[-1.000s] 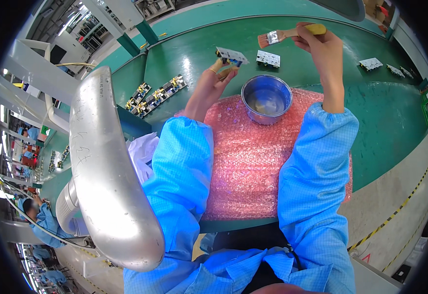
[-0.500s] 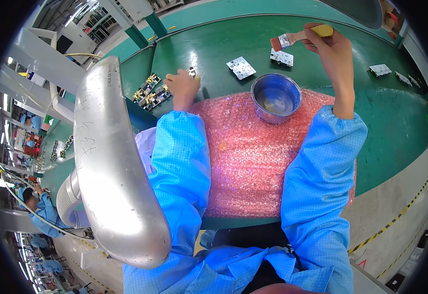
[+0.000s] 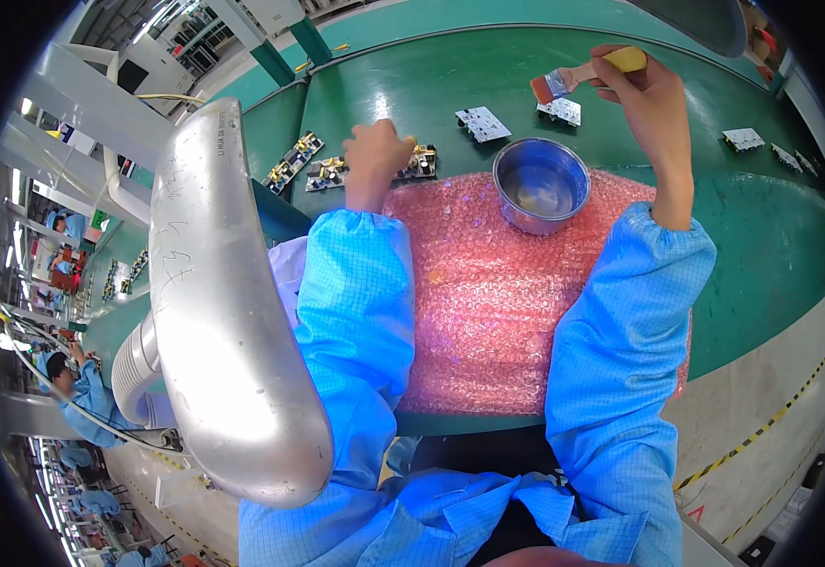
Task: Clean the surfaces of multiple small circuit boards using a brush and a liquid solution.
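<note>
Pink bubble wrap (image 3: 478, 312) lies under metal bowl (image 3: 543, 219). Left of bowl: left hand (image 3: 376, 156) at component-covered board strip (image 3: 422, 163); finger closure hidden, cannot tell. Right of and beyond bowl: right hand (image 3: 650, 94) clamped on brush (image 3: 579, 75). Behind bowl: white board (image 3: 482, 124).

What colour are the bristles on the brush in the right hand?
The bristles look reddish-orange; the head view shows them best.

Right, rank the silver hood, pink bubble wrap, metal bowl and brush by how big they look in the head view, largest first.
1. Silver hood and pink bubble wrap: too alike to rank; the hood looks nearer the camera.
2. Metal bowl.
3. Brush, partly covered by the right hand.
</note>
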### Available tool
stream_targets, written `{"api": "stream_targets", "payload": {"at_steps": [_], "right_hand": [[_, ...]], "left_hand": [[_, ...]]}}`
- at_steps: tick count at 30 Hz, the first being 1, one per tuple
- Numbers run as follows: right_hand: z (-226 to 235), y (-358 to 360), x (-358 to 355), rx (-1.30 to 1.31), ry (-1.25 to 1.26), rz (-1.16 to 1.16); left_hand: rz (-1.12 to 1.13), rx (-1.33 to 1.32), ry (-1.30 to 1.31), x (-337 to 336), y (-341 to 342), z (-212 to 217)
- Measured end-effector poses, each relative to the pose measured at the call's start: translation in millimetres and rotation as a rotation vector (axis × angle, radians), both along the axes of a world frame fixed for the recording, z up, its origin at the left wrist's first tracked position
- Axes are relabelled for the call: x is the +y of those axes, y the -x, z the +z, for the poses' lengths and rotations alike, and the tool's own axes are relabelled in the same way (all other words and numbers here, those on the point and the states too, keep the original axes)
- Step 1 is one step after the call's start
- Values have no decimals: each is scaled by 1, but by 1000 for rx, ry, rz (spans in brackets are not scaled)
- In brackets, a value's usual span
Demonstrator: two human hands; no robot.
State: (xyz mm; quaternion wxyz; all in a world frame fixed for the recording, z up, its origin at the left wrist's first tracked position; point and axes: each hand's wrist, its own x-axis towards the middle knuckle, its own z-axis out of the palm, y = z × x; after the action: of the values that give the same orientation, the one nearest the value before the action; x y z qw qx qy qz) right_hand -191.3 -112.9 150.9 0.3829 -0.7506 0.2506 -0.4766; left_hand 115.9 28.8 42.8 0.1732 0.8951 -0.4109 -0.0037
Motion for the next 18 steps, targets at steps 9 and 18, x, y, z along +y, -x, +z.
{"api": "stream_targets", "payload": {"at_steps": [9, 18], "right_hand": [[-4, -4, 2, 86, 60, 111], [-7, -9, 9, 224, 59, 194]], "left_hand": [[153, 20, -355, 3, 20, 9], [244, 29, -202, -4, 22, -10]]}}
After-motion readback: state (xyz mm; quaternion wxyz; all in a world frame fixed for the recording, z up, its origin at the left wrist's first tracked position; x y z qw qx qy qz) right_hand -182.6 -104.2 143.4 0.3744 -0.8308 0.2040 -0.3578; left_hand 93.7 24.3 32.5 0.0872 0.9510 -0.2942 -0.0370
